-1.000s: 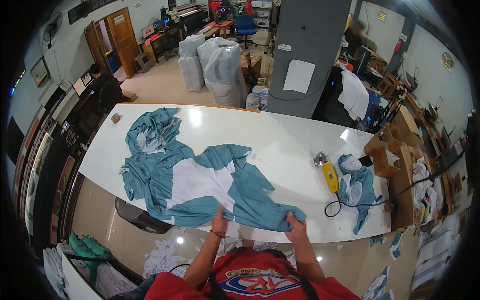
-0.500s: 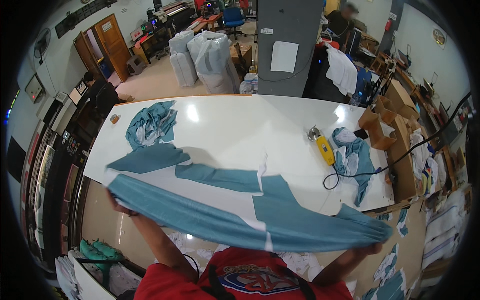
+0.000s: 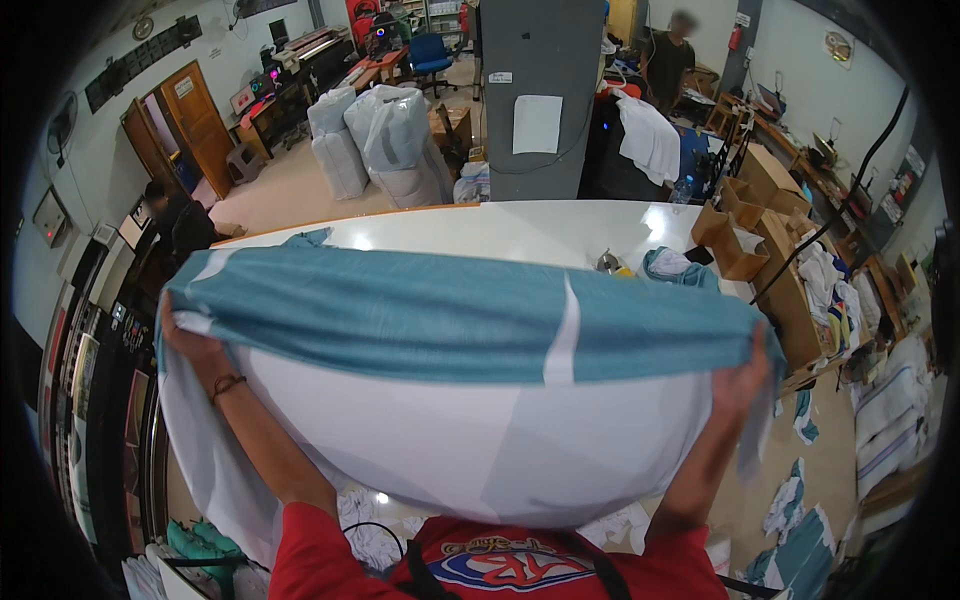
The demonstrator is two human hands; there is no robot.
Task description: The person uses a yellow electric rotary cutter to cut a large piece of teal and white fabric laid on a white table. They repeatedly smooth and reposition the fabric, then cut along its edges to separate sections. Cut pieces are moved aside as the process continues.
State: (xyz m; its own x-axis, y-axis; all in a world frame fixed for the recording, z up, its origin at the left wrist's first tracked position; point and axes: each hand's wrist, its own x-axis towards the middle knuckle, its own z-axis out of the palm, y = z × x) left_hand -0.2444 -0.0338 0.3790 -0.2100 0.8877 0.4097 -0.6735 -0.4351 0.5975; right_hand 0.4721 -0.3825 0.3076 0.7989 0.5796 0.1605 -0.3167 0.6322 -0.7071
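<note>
A wide teal and white cloth (image 3: 400, 310) is stretched between my two hands, raised above the near part of the white table (image 3: 450, 225). Its teal band runs along the top, crossed by a narrow white stripe, and pale white cloth sags below toward my body. My left hand (image 3: 192, 343) is closed on the left end, with loose cloth hanging beside the forearm. At the right end my right hand (image 3: 742, 372) grips the same cloth. Behind the cloth's upper edge, a cutting machine with a yellow body (image 3: 612, 264) shows only in part.
A teal and white cloth heap (image 3: 682, 267) lies on the table's right side, near open cardboard boxes (image 3: 735, 240). A black cable (image 3: 850, 200) hangs at right. Cloth scraps (image 3: 800, 550) litter the floor. One person (image 3: 668, 65) stands far back; another (image 3: 178, 222) is at left.
Both hands have lifted the cloth up and away from my body, and its white part now hangs toward me. The cloth now covers most of the cutting machine and the left-hand heap.
</note>
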